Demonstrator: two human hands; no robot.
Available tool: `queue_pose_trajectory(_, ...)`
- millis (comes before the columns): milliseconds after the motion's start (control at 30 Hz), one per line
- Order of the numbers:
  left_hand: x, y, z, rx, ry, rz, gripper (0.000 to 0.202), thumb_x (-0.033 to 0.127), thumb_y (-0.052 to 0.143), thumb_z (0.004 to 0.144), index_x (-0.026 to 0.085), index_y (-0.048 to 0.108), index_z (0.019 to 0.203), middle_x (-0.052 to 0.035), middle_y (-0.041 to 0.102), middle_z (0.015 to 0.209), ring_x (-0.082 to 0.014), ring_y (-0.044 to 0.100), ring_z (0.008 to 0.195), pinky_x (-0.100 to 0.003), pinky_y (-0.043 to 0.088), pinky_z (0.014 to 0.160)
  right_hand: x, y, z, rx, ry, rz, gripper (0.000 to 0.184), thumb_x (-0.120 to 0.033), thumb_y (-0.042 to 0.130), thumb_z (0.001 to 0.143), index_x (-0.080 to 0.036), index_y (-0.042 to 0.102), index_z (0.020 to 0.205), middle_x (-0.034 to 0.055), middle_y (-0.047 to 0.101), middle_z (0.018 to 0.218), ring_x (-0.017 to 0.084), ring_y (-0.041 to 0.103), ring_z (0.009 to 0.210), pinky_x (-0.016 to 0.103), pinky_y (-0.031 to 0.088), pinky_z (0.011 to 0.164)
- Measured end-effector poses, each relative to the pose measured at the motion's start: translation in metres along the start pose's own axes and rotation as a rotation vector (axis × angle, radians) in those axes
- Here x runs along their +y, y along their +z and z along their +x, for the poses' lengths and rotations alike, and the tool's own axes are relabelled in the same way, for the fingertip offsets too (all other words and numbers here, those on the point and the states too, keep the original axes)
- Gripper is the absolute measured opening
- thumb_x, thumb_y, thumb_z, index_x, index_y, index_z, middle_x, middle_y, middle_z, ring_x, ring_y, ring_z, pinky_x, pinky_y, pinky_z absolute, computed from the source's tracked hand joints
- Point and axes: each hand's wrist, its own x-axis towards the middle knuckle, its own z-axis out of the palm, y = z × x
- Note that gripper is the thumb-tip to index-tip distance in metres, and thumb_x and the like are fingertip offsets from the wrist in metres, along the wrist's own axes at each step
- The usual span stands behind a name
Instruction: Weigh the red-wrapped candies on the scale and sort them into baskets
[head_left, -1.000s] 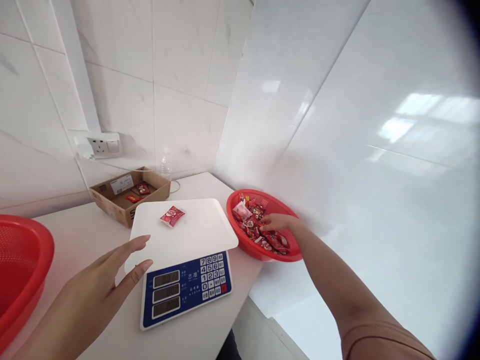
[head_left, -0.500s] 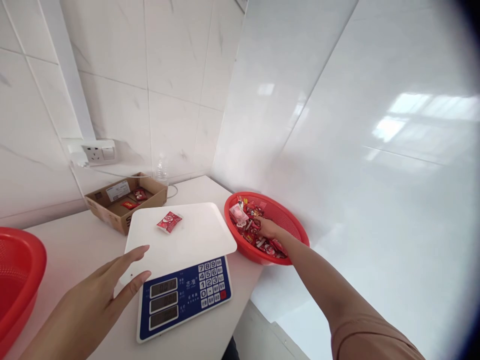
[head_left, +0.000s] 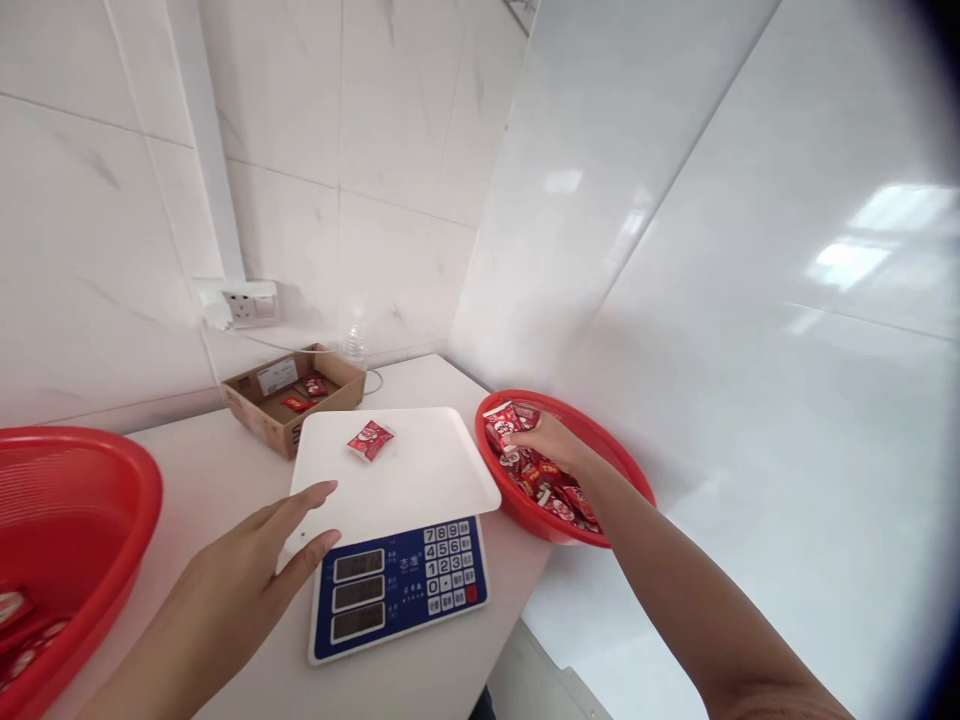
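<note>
Right hand (head_left: 544, 440): extended over the right basket (head_left: 611, 445), fingertips closed on the lifted packet (head_left: 501, 418), a red-and-white wrapper held above the heap of loose packets (head_left: 555, 490), near the basket's left rim.

Left hand (head_left: 247, 560): released, palm down, fingers straight and slightly spread, holding nothing. Poised at the front left corner of the white platter (head_left: 435, 480); contact with it not discernible.

Platter seated on the scale (head_left: 401, 590), whose blue panel with three displays and a keypad faces the viewer.

Single packet (head_left: 369, 440): lying flat on the platter's far half, well apart from both hands.

Beside the scale's right edge, the right basket, at the corner of the counter (head_left: 210, 470) against the tiled wall; contact between the two not discernible.

Left basket (head_left: 90, 445): red, at the left margin, a few packets visible in its bottom.

Cardboard box (head_left: 255, 415): open, behind the platter, several red packets inside.

Clear bottle (head_left: 354, 345) and wall socket (head_left: 251, 303) behind the box.
</note>
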Motion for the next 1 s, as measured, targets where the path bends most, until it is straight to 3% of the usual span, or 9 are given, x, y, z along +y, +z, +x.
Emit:
queue_pose_trajectory(133,0.008,-0.009,-0.007,0.011,0.016,-0.007,0.048,0.057,0.036,0.091,0.035,0.052,0.13,-0.002,0.064,0.128,-0.0251,0.066,0.106,-0.037,0.055,0.083,-0.035,0.058,0.002,-0.314,-0.115,0.103,0.049,-0.019,0.071,0.064,-0.018,0.063,0.112,0.0014,0.071,0.086,0.017,0.065,0.08,0.028,0.054,0.071)
queue_pose_trajectory(200,0.009,-0.013,-0.01,0.025,0.028,-0.011,0.048,0.057,0.036,0.091,0.034,0.051,0.131,-0.0021,0.063,0.13,-0.0239,0.068,0.101,-0.037,0.055,0.082,-0.047,0.086,0.004,-0.489,-0.179,0.107,0.05,-0.024,0.069,0.069,-0.018,0.06,0.118,0.0022,0.07,0.09,0.017,0.064,0.082,0.026,0.053,0.067)
queue_pose_trajectory(267,0.009,-0.016,-0.011,0.036,0.036,-0.004,0.047,0.056,0.036,0.092,0.033,0.051,0.131,-0.0027,0.063,0.13,-0.0222,0.07,0.092,-0.036,0.055,0.081,-0.055,0.108,0.005,-0.584,-0.233,0.045,0.049,-0.033,0.063,0.079,-0.02,0.055,0.125,0.0047,0.069,0.101,0.016,0.063,0.083,0.025,0.052,0.065)
queue_pose_trajectory(333,0.009,-0.018,-0.012,0.049,0.038,0.004,0.047,0.055,0.036,0.092,0.033,0.051,0.131,-0.0029,0.063,0.13,-0.0212,0.07,0.087,-0.036,0.055,0.08,-0.059,0.122,0.007,-0.543,-0.256,-0.095,0.042,-0.04,0.053,0.087,-0.021,0.055,0.125,0.0064,0.067,0.107,0.014,0.063,0.075,0.026,0.051,0.065)
queue_pose_trajectory(433,0.008,-0.021,-0.013,0.047,0.025,-0.001,0.047,0.055,0.036,0.093,0.034,0.049,0.133,-0.0021,0.061,0.132,-0.0214,0.069,0.09,-0.037,0.054,0.083,-0.063,0.128,0.008,-0.41,-0.262,-0.255,0.034,-0.037,0.039,0.095,-0.021,0.059,0.118,0.0053,0.067,0.103,0.011,0.06,0.063,0.029,0.049,0.069)
queue_pose_trajectory(533,0.007,-0.021,-0.012,0.036,0.022,-0.015,0.047,0.055,0.035,0.093,0.035,0.049,0.133,-0.0017,0.061,0.132,-0.0219,0.069,0.093,-0.037,0.053,0.084,-0.063,0.123,0.005,-0.247,-0.363,-0.373,0.037,-0.032,0.034,0.096,-0.024,0.058,0.123,0.0062,0.065,0.113,0.016,0.063,0.083,0.031,0.047,0.08)
queue_pose_trajectory(633,0.007,-0.02,-0.012,0.025,0.025,-0.024,0.047,0.055,0.035,0.093,0.036,0.048,0.133,-0.0016,0.061,0.132,-0.0224,0.068,0.093,-0.038,0.053,0.083,-0.06,0.116,-0.002,-0.052,-0.444,-0.624,0.042,-0.028,0.033,0.096,-0.026,0.054,0.131,0.0102,0.06,0.12,0.022,0.06,0.1,0.033,0.044,0.085)
queue_pose_trajectory(800,0.007,-0.019,-0.011,-0.004,0.006,-0.039,0.048,0.057,0.034,0.092,0.036,0.048,0.133,-0.0016,0.06,0.133,-0.024,0.067,0.098,-0.04,0.053,0.084,-0.055,0.113,-0.018,-0.156,-0.412,-0.928,0.055,-0.005,0.036,0.084,-0.028,0.057,0.129,0.012,0.058,0.117,0.024,0.06,0.097,0.032,0.044,0.075)
queue_pose_trajectory(1000,0.007,-0.018,-0.012,-0.009,0.023,-0.059,0.048,0.056,0.035,0.092,0.034,0.049,0.133,-0.004,0.062,0.131,-0.0248,0.065,0.107,-0.04,0.052,0.085,-0.06,0.133,-0.032,-0.139,-0.511,-0.802,0.055,-0.005,0.038,0.083,-0.026,0.057,0.131,0.0113,0.051,0.13,0.025,0.051,0.111,0.036,0.043,0.089)
